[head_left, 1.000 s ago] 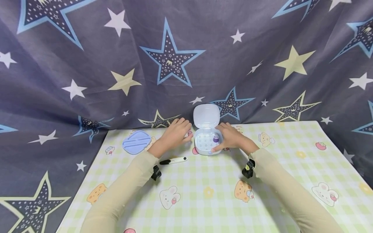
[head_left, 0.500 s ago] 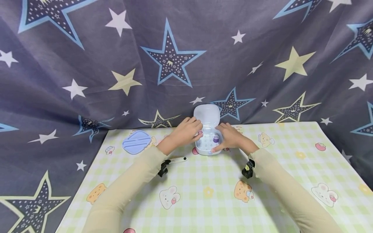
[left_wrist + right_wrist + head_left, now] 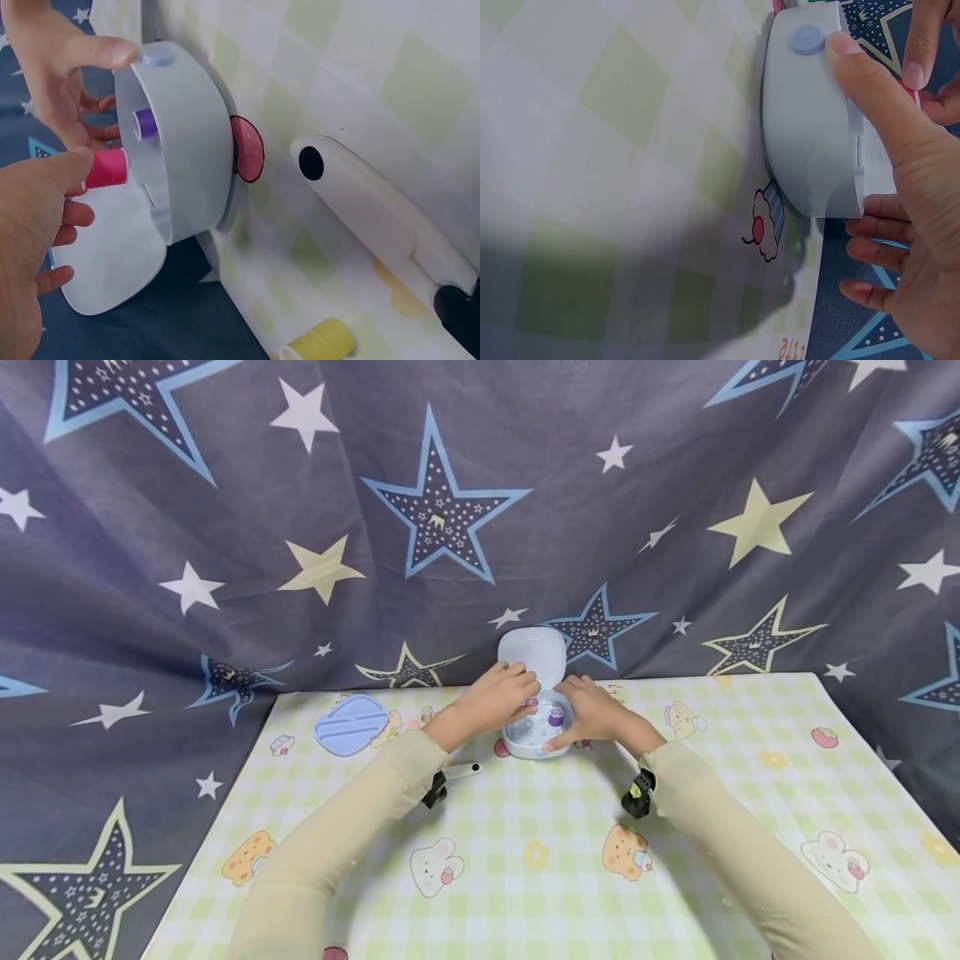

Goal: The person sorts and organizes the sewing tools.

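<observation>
A pale blue storage box [image 3: 531, 752] stands at the back of the table, its hinged lid [image 3: 532, 647] raised. Rows of small pegs line its floor, and a purple thread spool [image 3: 556, 717] stands inside at the right. My left hand [image 3: 498, 697] pinches a pink thread spool [image 3: 107, 169] between thumb and fingers over the box's left part. With my right hand [image 3: 596, 710] I grip the box's right side, thumb [image 3: 870, 79] on the front rim by the round latch button [image 3: 808, 40] and fingers behind. The left hand hides part of the interior.
A blue divided tray [image 3: 352, 725] lies at the back left. A yellow thread spool [image 3: 322, 341] lies on the table left of the box. Under my left wrist is a slim white tool [image 3: 367, 210] with a black end. A star-patterned curtain [image 3: 442, 510] hangs behind.
My left hand has moved right with the pink thread spool, from beside the box to over its interior. The right hand has stayed on the box.
</observation>
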The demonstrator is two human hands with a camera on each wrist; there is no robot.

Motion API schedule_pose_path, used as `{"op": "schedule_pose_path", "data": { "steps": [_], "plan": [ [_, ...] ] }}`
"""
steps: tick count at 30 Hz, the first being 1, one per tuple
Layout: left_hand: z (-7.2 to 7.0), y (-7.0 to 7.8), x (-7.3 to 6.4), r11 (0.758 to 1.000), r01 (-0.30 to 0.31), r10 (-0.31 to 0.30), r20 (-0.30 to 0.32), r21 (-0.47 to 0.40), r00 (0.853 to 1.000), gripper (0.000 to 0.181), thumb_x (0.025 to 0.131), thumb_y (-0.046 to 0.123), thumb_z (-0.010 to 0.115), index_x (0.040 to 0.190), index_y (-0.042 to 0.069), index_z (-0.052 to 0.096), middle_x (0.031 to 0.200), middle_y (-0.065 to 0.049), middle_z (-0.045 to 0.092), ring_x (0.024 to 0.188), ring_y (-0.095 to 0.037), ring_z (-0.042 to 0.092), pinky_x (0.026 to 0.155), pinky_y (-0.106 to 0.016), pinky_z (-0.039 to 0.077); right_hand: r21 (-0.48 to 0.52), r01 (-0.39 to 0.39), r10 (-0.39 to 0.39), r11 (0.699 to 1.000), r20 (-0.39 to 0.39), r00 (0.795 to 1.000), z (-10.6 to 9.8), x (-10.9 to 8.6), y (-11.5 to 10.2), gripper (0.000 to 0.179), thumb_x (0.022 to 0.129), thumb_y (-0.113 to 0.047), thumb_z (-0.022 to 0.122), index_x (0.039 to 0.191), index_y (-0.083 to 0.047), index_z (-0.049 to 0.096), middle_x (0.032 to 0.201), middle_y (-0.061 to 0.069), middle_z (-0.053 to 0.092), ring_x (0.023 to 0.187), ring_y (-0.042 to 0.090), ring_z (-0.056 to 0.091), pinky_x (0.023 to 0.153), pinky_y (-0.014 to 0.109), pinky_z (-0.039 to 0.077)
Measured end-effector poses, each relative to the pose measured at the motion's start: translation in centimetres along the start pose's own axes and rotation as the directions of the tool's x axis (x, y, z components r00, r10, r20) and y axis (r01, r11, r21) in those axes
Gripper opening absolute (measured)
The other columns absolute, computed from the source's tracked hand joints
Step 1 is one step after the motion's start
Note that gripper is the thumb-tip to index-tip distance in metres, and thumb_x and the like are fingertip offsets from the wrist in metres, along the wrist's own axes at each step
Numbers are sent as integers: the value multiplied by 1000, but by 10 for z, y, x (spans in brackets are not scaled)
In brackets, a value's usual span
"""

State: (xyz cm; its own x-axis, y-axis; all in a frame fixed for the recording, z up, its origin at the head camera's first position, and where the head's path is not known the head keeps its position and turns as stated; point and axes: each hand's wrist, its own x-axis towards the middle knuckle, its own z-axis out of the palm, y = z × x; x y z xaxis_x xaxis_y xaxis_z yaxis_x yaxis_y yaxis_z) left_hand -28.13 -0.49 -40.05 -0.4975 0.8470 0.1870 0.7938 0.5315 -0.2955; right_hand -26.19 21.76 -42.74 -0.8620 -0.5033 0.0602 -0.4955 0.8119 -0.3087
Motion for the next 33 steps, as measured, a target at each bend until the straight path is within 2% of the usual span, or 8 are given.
{"op": "schedule_pose_path", "data": {
  "steps": [11, 18, 23, 26, 33],
  "plan": [
    [5, 7, 7, 1000, -29, 29, 34, 7, 999, 28, 100, 36, 62, 117, 14, 66, 110, 1, 66, 106, -20, 56, 93, -38, 47, -18, 34, -34, 999, -16, 999, 2, 1, 1, 106, 62, -59, 91, 136, 9, 55, 119, 19, 62, 101, 30, 50, 90, 44, 48],
    [9, 12, 11, 999, -31, 27, 106, 31, 994, 33, 103, 39, 56, 124, 15, 61, 118, 1, 63, 111, -19, 53, 97, -38, 45, -20, 44, -44, 999, -23, 999, 1, 0, 0, 102, 62, -58, 91, 133, 6, 58, 116, 17, 62, 101, 29, 51, 90, 44, 48],
    [13, 14, 12, 998, -39, 33, 107, 54, 994, 33, 103, 38, 57, 126, 15, 60, 121, 1, 62, 111, -19, 53, 97, -38, 45, -22, 48, -49, 999, -27, 998, 1, 0, 1, 101, 62, -59, 91, 133, 5, 58, 117, 18, 62, 102, 30, 51, 91, 45, 48],
    [14, 14, 12, 998, -37, 31, 107, 52, 994, 33, 102, 38, 59, 126, 15, 60, 120, 2, 62, 111, -18, 53, 96, -37, 45, -23, 55, -55, 998, -31, 998, 1, 0, 1, 100, 62, -59, 91, 132, 5, 58, 116, 18, 62, 102, 30, 52, 91, 45, 48],
    [18, 14, 14, 999, -22, 17, 156, 30, 988, 39, 102, 40, 57, 134, 16, 58, 126, 2, 62, 117, -18, 52, 100, -39, 44, -27, 48, -49, 998, -25, 998, 1, 0, 1, 101, 62, -60, 90, 133, 5, 58, 116, 17, 62, 101, 30, 51, 90, 44, 48]
  ]
}}
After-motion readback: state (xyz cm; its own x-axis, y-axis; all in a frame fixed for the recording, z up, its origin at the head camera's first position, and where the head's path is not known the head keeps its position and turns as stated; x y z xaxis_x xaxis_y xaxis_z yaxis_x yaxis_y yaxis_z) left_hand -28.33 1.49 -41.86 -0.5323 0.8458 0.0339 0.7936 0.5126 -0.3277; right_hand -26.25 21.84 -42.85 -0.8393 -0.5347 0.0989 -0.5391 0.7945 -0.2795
